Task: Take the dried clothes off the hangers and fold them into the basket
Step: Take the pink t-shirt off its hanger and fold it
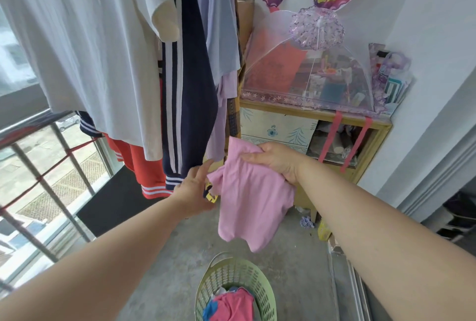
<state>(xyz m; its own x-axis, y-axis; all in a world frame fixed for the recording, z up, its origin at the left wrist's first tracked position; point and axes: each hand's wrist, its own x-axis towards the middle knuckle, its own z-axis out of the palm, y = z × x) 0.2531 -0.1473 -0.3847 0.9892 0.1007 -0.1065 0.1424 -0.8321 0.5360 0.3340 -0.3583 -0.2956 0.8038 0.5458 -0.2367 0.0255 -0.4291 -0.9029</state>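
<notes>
Right hand clenched on top edge of pink garment, fingers bunching cloth. Garment hangs from that grip, long axis near vertical, upper end toward 12 o'clock, lower hem toward 6 o'clock, tilted slightly to 5. Left hand at garment's 9 o'clock, fingers loosely spread, touching its left edge; whether it grips cloth, cannot tell. Green basket on floor at 6 o'clock, below garment, clothes inside. White shirt and navy striped garment hang at 10 to 11 o'clock.
</notes>
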